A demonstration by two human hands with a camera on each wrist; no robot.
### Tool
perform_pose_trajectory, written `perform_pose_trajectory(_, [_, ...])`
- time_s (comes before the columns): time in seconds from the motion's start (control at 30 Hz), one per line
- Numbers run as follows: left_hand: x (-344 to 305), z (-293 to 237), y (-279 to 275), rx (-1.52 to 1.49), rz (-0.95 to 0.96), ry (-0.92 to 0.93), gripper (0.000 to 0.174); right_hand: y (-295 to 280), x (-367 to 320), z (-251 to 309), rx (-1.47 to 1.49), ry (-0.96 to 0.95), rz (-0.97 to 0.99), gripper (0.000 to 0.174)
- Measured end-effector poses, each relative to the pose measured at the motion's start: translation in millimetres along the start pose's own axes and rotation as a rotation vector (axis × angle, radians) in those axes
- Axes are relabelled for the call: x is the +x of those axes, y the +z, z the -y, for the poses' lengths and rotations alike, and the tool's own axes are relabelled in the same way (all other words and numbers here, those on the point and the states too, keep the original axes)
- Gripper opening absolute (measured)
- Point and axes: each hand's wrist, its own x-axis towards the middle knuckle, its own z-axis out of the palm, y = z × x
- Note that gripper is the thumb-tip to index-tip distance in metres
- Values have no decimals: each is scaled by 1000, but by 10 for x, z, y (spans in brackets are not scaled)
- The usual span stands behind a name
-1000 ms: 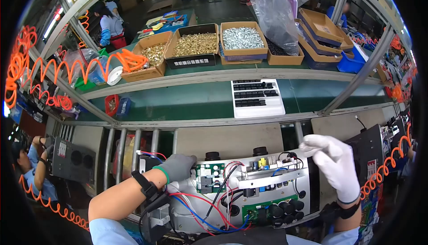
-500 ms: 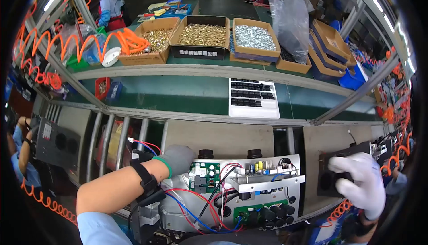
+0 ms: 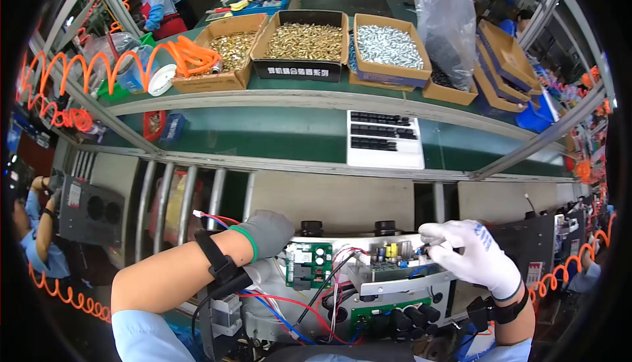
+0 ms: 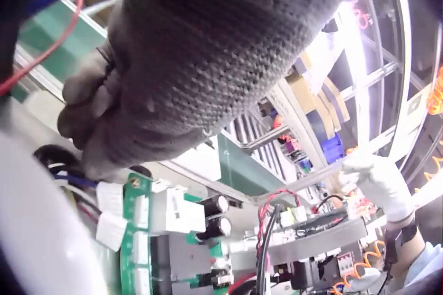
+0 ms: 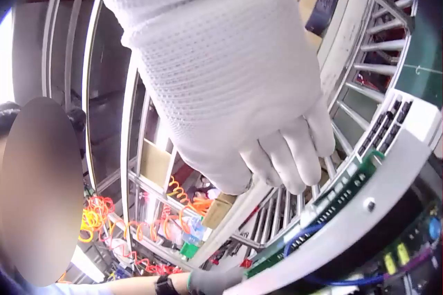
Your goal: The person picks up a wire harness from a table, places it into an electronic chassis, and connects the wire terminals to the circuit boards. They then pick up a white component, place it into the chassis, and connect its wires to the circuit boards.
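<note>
My left hand (image 3: 271,233), in a grey glove, grips the far left corner of a silver metal chassis (image 3: 263,306). In the left wrist view its curled fingers (image 4: 97,115) lie close to white connectors (image 4: 111,219) and a green circuit board. A white glove covers my right hand (image 3: 471,253), whose thumb and fingers are bent loosely at the right end of a component-filled circuit board (image 3: 398,266). In the right wrist view a gap shows between those fingers (image 5: 294,163) and the board. A metal bracket (image 3: 405,284) runs along that board's near side. Red and blue wires (image 3: 309,312) cross the chassis.
Rollers (image 3: 164,204) and flat boards (image 3: 329,197) lie beyond the chassis. A white tray of black parts (image 3: 385,154) sits on the green shelf. Boxes of screws (image 3: 306,42) stand higher up. Orange coiled hoses (image 3: 191,59) hang left; a dark machine panel (image 3: 536,237) stands right.
My right hand swung out to the right, then came back to the circuit board's right end. The bracketed board has tipped toward me, showing more of its face. My left hand stayed at the corner.
</note>
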Motion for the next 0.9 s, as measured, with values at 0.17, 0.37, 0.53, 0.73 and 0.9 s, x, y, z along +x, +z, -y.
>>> perform_pose_trajectory(0.17, [-75,11,102,-2,25,-100,23,130,21,-214,127,-60,49,29])
perform_pose_trajectory(0.37, [-92,1,82,-61,49,-31,22,152,-116,-521,238,-129,-78,29])
perform_pose_trajectory(0.53, [-19,22,169,-108,53,16,24,142,-186,-596,248,-136,-89,30])
perform_pose_trajectory(0.73, [11,-8,291,-34,10,9,27,101,-253,-444,284,-28,-43,31])
perform_pose_trajectory(0.9, [14,23,579,-366,-184,-37,24,123,-188,-457,272,-20,-39,29])
